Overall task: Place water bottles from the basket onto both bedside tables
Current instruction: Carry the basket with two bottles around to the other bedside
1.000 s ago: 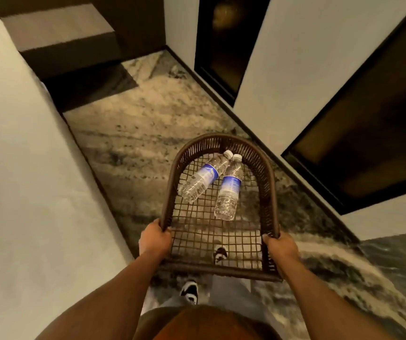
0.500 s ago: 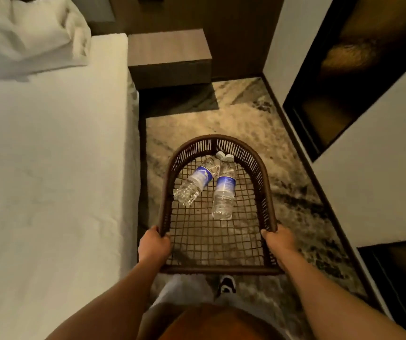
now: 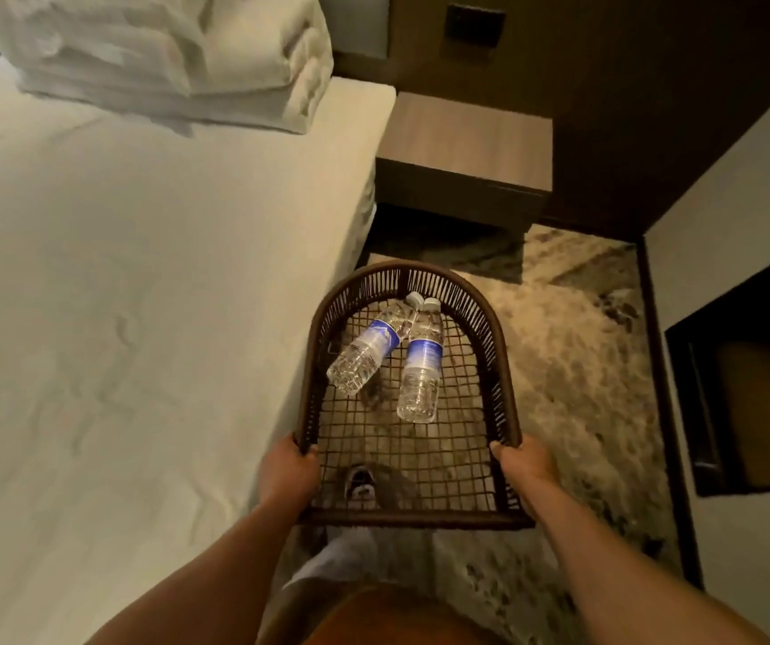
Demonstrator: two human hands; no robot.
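Observation:
I hold a brown woven basket level in front of me. My left hand grips its left rim and my right hand grips its right rim. Two clear water bottles with blue labels lie in the basket, caps touching at the far end: the left bottle slants to the left, the right bottle lies nearly straight. A wooden bedside table stands ahead, beyond the basket, beside the bed.
A white bed fills the left side, with folded white bedding at its head. Patterned carpet runs between bed and the right wall. A dark framed panel is set in that wall. A dark wall switch plate sits above the table.
The view has turned and advanced along the bed; the bedside table and the folded bedding are now nearer. The bottles have shifted slightly in the basket. Both hands keep their grip.

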